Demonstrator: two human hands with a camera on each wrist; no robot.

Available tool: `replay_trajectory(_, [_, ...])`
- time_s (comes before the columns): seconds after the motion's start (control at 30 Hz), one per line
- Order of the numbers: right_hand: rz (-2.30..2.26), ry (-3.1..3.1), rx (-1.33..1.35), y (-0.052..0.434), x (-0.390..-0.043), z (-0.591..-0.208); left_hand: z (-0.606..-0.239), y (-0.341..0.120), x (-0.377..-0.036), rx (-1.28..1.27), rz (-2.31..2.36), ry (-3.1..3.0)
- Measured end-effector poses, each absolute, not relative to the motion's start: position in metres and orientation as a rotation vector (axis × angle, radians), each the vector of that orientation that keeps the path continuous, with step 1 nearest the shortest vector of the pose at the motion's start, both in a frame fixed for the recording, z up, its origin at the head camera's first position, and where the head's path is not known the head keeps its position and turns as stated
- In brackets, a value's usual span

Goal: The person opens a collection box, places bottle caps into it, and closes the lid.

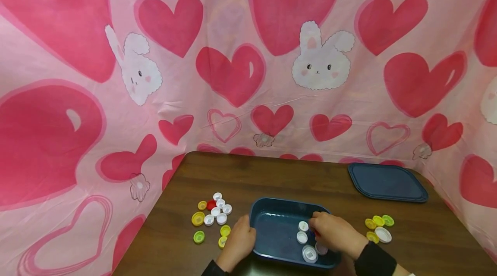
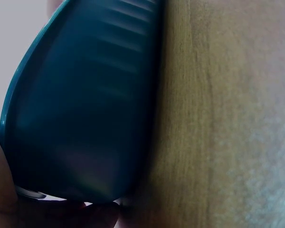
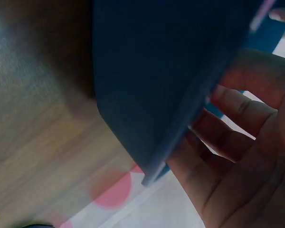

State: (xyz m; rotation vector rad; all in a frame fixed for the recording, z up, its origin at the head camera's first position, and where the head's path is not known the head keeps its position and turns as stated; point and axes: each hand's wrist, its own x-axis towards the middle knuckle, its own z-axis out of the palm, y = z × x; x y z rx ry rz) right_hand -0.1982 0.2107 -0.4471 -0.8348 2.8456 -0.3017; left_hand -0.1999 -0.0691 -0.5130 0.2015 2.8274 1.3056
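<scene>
A deep dark-blue plastic box [image 1: 272,233] stands on the table. My left hand [image 1: 241,237] grips its left rim; the left wrist view shows the box wall [image 2: 85,104] close up beside that hand [image 2: 2,180]. Over the right side of the box, my right hand [image 1: 334,233] reaches in with bent fingers. Under those fingers peeks a red piece with a bit of blue; whether they pinch it is hidden. White bottle caps [image 1: 302,237] and a larger clear-rimmed cap [image 1: 309,253] lie inside. In the right wrist view, the right hand [image 3: 247,133] crosses the rim.
Left of the box lie loose white, yellow, green and red caps [image 1: 215,211]. More yellow and green caps [image 1: 378,221] and a larger white cap [image 1: 383,235] lie to the right. A flat blue lid [image 1: 388,182] rests at the back right, near the pink cloth backdrop [image 1: 233,17].
</scene>
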Motion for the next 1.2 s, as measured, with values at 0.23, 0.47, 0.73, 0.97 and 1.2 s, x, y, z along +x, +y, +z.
replay_trajectory(0.23, [-0.29, 2.847, -0.885, 0.21, -0.193, -0.458, -0.513, -0.069, -0.2, 0.179, 1.315, 2.804])
replay_trajectory(0.47, [-0.286, 2.847, -0.879, 0.21, -0.189, -0.464, -0.513, -0.07, -0.2, 0.19, 1.311, 2.798])
replay_trajectory(0.73, [-0.25, 2.823, -0.813, 0.208, -0.19, -0.465, -0.512, -0.07, -0.201, 0.166, 1.31, 2.768])
replay_trajectory(0.97, [-0.253, 2.797, -0.755, 0.207, -0.191, -0.464, -0.513, -0.07, -0.201, 0.186, 1.314, 2.787])
replay_trajectory(1.2, [-0.295, 2.852, -0.74, 0.211, -0.192, -0.453, -0.514, -0.07, -0.201, 0.185, 1.315, 2.783])
